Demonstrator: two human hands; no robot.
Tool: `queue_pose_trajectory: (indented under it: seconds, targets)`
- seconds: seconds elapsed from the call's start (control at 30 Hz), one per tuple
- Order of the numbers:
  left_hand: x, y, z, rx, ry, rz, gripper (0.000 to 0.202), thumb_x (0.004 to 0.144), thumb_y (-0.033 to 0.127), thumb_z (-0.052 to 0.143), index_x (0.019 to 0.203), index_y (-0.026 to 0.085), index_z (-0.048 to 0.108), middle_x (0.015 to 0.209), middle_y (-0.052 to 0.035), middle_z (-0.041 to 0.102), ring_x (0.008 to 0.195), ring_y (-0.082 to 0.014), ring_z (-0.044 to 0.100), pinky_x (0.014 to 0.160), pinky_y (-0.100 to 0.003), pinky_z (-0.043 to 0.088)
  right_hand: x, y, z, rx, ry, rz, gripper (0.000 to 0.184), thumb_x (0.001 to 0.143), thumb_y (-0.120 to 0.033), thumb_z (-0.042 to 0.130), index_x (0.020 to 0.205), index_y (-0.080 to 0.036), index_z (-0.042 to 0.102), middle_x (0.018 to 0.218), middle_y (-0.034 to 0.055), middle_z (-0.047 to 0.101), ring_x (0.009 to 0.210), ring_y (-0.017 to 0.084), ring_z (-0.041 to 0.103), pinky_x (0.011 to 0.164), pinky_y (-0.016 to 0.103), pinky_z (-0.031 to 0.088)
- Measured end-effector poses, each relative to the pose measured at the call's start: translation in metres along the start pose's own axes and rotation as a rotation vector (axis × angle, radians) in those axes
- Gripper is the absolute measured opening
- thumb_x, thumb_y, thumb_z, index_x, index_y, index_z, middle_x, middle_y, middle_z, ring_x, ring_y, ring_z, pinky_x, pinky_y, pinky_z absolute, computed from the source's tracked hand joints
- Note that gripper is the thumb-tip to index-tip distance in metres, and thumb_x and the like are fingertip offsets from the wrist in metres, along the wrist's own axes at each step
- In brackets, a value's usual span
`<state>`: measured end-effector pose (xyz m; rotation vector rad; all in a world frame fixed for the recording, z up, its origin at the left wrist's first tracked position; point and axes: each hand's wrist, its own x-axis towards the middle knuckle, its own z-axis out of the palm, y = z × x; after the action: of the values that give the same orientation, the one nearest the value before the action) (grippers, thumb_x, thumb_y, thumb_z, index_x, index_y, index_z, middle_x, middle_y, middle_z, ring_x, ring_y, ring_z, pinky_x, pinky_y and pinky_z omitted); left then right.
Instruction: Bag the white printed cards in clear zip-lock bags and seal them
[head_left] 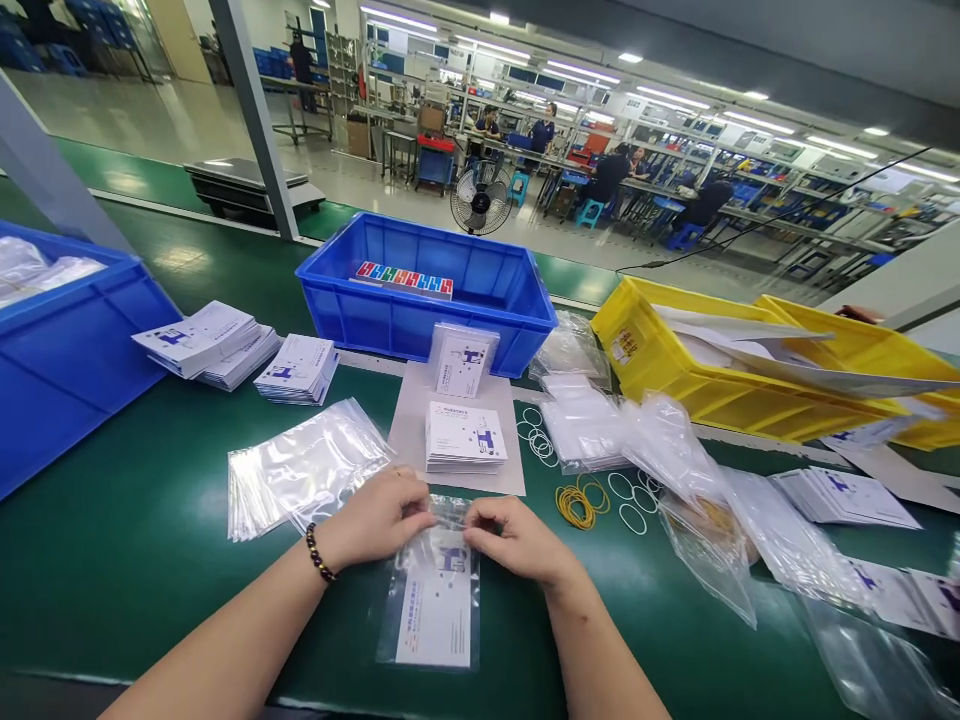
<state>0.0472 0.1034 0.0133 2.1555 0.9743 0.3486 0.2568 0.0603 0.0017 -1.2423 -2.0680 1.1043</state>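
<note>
1. A green bench (135,580) fills the lower view in a bright factory hall. Beyond its far edge are a pale floor, a standing fan (480,198) and rows of workstations where other people sit.
2. At the middle of the near edge, a clear bag (433,560) lies flat with a printed card (435,625) inside it.
3. The left hand (379,520), with a beaded bracelet (321,555) at the wrist, and the right hand (517,540) both pinch the bag's far edge. Their fingers are closed on the plastic, and the hands are just beside each other.
4. Just beyond the hands, a stack of cards (465,438) sits on a grey sheet (409,430). A pile of empty bags (300,470) lies to the left of it.
5. A blue crate (427,290) stands at the middle of the far edge. A larger blue bin (60,350) is at the left edge, and yellow trays (720,390) are toward the far right corner.
6. Yellow rubber bands (577,500), loose bags and more cards crowd the bench out to the right edge.
7. Bare green surface shows left of the hands, between the empty bags and the blue bin. It also shows along the near edge on either side of the forearms.
</note>
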Motion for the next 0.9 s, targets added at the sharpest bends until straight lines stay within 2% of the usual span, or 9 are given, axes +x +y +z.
queue_pose_trajectory:
  seconds: [0.07,0.17,0.23,0.3,0.37,0.47,0.67,0.73,0.9]
  targets:
    - [0.001,0.000,-0.002,-0.029,-0.029,-0.081,0.022,0.078,0.034,0.050,0.063,0.018,0.053,0.070,-0.0017,0.057,0.068,-0.0161,0.051,0.061,-0.027,0.039,-0.002,0.000,-0.005,-0.037,0.124,-0.055,0.016,0.077,-0.021,0.054,0.063,-0.018,0.061,0.072,0.0021,0.061,0.067,0.014,0.057,0.064,0.025,0.046]
    - [0.003,0.000,0.000,-0.115,-0.091,-0.087,0.023,0.079,0.032,0.047,0.062,0.018,0.051,0.067,0.0002,0.056,0.064,-0.0145,0.050,0.059,-0.025,0.037,0.003,0.008,-0.002,-0.208,0.525,-0.116,0.016,0.078,-0.028,0.054,0.082,-0.021,0.068,0.107,0.0086,0.056,0.103,0.023,0.052,0.089,0.039,0.040]
    - [0.004,-0.002,0.004,-0.172,-0.123,-0.095,0.024,0.079,0.033,0.048,0.060,0.017,0.049,0.064,0.0014,0.054,0.061,-0.0134,0.049,0.057,-0.024,0.036,0.010,0.017,0.003,-0.280,0.678,-0.036,0.027,0.078,-0.035,0.056,0.100,-0.024,0.066,0.127,0.0094,0.045,0.123,0.029,0.036,0.099,0.048,0.029]
    - [0.006,-0.005,0.008,-0.216,-0.128,-0.119,0.026,0.078,0.035,0.049,0.059,0.017,0.047,0.061,0.0023,0.052,0.058,-0.0125,0.047,0.055,-0.023,0.035,0.017,0.028,0.007,-0.211,0.696,0.111,0.037,0.077,-0.042,0.056,0.109,-0.026,0.063,0.137,0.0086,0.036,0.130,0.032,0.026,0.102,0.052,0.025]
    - [0.007,-0.007,0.009,-0.248,-0.118,-0.137,0.027,0.076,0.037,0.051,0.059,0.017,0.048,0.060,0.0024,0.052,0.058,-0.0124,0.048,0.055,-0.023,0.036,0.021,0.039,0.009,-0.029,0.696,0.229,0.043,0.078,-0.046,0.053,0.114,-0.024,0.060,0.136,0.0097,0.041,0.128,0.030,0.032,0.102,0.050,0.028]
    - [0.007,-0.010,0.010,-0.300,-0.127,-0.148,0.021,0.076,0.036,0.053,0.068,0.017,0.056,0.065,0.0015,0.056,0.062,-0.0134,0.051,0.058,-0.024,0.039,0.021,0.047,0.006,0.256,0.779,0.270,0.046,0.078,-0.046,0.052,0.116,-0.020,0.059,0.127,0.0099,0.053,0.120,0.026,0.045,0.102,0.045,0.032]
    - [0.006,-0.005,0.010,-0.341,-0.147,-0.112,0.014,0.075,0.028,0.053,0.069,0.018,0.060,0.077,-0.0009,0.062,0.071,-0.0147,0.056,0.066,-0.025,0.044,0.017,0.041,-0.001,0.540,1.178,0.194,0.044,0.068,-0.039,0.064,0.105,-0.015,0.064,0.104,0.0093,0.067,0.097,0.022,0.061,0.090,0.042,0.045]
    - [0.007,-0.004,0.011,-0.346,-0.142,-0.095,0.014,0.075,0.027,0.053,0.068,0.018,0.061,0.079,-0.0013,0.062,0.072,-0.0149,0.057,0.068,-0.025,0.045,0.016,0.038,-0.003,0.627,1.171,0.185,0.043,0.065,-0.037,0.067,0.101,-0.015,0.065,0.089,0.0075,0.070,0.081,0.020,0.064,0.077,0.039,0.051]
    - [0.008,-0.007,0.013,-0.455,-0.075,-0.097,0.015,0.075,0.030,0.056,0.069,0.019,0.064,0.088,-0.0032,0.064,0.085,-0.0188,0.058,0.073,-0.027,0.047,0.012,0.031,-0.006,0.635,0.929,0.210,0.027,0.062,-0.032,0.070,0.084,-0.018,0.067,0.068,0.0012,0.066,0.059,0.014,0.059,0.058,0.029,0.051]
